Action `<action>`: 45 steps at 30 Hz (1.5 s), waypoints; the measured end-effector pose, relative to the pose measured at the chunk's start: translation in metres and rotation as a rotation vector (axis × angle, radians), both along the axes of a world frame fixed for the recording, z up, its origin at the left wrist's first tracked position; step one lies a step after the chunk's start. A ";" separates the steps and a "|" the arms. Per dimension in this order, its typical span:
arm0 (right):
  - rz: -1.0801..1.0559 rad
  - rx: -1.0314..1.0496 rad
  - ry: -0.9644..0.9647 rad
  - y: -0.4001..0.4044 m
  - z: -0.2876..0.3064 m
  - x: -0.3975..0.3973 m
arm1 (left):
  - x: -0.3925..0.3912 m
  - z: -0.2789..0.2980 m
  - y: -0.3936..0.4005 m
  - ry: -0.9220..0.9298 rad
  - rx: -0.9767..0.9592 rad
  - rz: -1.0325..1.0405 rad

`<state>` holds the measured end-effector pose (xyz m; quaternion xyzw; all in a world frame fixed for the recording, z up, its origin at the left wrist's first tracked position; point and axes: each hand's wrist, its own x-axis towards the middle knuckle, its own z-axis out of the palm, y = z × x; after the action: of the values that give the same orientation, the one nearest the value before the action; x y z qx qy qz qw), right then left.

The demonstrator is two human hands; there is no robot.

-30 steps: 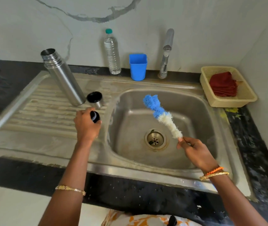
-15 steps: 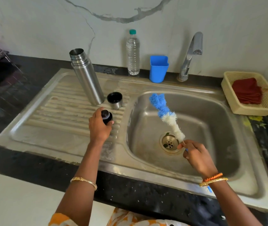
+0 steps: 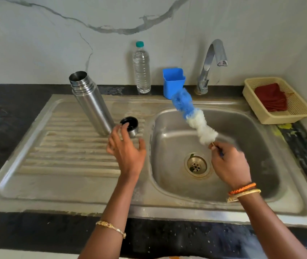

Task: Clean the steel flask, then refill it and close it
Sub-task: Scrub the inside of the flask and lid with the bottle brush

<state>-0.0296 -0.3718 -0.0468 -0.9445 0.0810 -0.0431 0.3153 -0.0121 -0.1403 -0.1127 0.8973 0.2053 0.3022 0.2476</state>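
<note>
- Steel flask was left uncapped at ten o'clock, cap beside it; scrubbing, refilling, closing were judged undone.
- Brush was gripped by right hand; left hand was spread wide, empty.

A single wide-angle view looks from the person's head, forward and steeply down onto the steel sink set in the dark surface. It faces the marbled wall behind, with the tap upper right of centre. The camera sits close: both forearms enter from the bottom edge, the left hand and right hand near mid-frame. Straight edges bow toward the borders. There is no second view to share with.
</note>
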 end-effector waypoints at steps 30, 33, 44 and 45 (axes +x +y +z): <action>0.206 -1.304 -0.068 0.100 0.186 0.293 | 0.251 0.002 -0.031 0.124 -0.683 -0.525; 0.307 -1.339 -0.039 0.110 0.163 0.311 | 0.257 -0.004 -0.032 0.050 -0.752 -0.580; 0.399 -1.257 -0.210 0.099 0.132 0.341 | 0.262 -0.018 -0.032 -0.062 -0.795 -0.590; 0.401 -1.247 -0.218 0.097 0.131 0.339 | 0.262 -0.020 -0.034 -0.072 -0.785 -0.584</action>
<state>0.3099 -0.2747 0.0844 -0.9371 -0.1686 -0.1177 -0.2820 0.2496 -0.1742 -0.1324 0.7454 0.0347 0.1508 0.6484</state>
